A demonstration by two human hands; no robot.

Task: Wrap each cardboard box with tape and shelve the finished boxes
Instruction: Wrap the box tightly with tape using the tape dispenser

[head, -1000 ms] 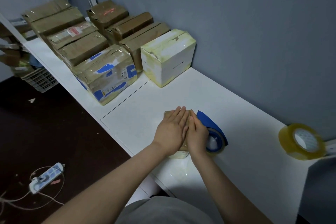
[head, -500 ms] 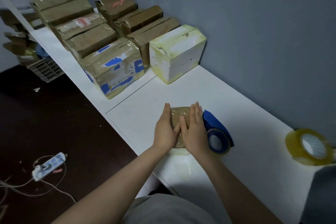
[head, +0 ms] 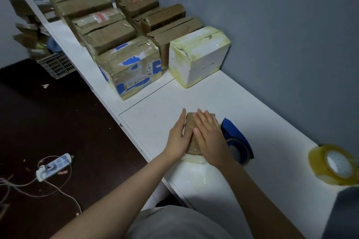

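A small brown cardboard box [head: 191, 128], glossy with clear tape, lies on the white table [head: 242, 106] in front of me. My left hand [head: 177, 137] lies flat with straight fingers against the box's left side. My right hand [head: 210, 136] presses flat on the box's top, covering most of it. A blue tape dispenser [head: 236, 141] with a roll sits just right of the box, touching my right hand's edge. A roll of clear yellowish tape [head: 336, 165] lies at the far right of the table.
Several taped boxes stand in rows at the back left, among them a white one [head: 198, 56] and a blue-patched one [head: 132, 66]. On the dark floor at left lie a power strip [head: 54, 167] with cords and a grey crate [head: 56, 64].
My left hand slid off the box's top to its left side, and my right hand spread across the top. The camera moved closer and slightly left.
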